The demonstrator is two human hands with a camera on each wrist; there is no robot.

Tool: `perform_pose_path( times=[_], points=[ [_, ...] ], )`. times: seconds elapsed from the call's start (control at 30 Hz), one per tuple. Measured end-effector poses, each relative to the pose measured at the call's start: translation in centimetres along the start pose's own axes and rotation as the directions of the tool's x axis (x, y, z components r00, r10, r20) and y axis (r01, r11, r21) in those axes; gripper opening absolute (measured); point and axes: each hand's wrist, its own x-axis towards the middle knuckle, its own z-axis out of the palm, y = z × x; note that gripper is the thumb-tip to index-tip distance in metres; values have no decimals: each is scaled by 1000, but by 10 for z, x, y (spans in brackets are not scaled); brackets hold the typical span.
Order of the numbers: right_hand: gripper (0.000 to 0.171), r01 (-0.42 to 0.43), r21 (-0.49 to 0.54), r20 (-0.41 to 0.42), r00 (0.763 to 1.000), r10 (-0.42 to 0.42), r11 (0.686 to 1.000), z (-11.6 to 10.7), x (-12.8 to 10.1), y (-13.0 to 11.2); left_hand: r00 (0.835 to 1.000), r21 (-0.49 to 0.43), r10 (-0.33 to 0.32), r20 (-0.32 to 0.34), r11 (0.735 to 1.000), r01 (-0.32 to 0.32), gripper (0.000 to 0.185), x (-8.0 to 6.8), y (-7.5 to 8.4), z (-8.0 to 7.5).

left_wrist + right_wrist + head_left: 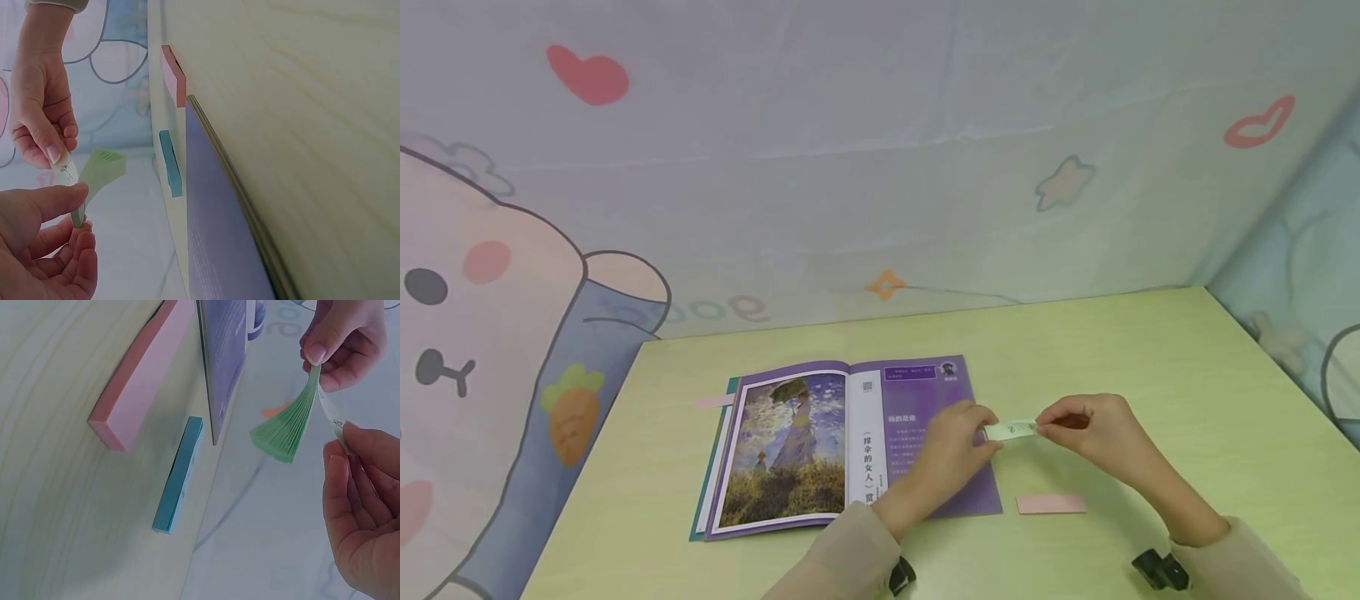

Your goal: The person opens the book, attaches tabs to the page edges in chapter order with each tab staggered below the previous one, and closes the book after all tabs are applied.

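Note:
My left hand (951, 446) pinches one end of a green sticky-note pad (284, 428) above the right page of an open book (790, 450). In the right wrist view the pad's free sheets fan out. Between finger and thumb, my right hand (1093, 433) pinches the far end of its pale top sheet (1011, 430), which carries dark handwriting and stretches between the two hands. Below them a pink sticky-note pad (1050, 503) lies on the table. A blue sticky-note pad (178, 478) shows in both wrist views, hidden behind the hands in the head view.
From the book's left edge sticks a pink paper tab (713, 402). The book's left page bears a painting of a person with a parasol. A printed cloth (865, 208) hangs behind the pale table (1120, 333).

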Motion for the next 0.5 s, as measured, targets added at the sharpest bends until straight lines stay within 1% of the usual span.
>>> perform_pose_path(
  times=[0.27, 0.4, 0.5],
  points=[
    [4, 13, 11, -3, 1000, -13, 1000, 1, -2, -5, 999, -20, -36, 24, 999, 36, 23, 1, -1, 1],
    [6, 59, 2, -6, 998, -59, 998, 1, -4, -8, 999, -16, -29, 14, 999, 29, 22, 0, -1, 1],
    [8, 111, -27, -6, 994, -111, 994, 2, -6, -10, 1000, -19, -22, 6, 1000, 22, 22, 0, -1, 0]
  ],
)
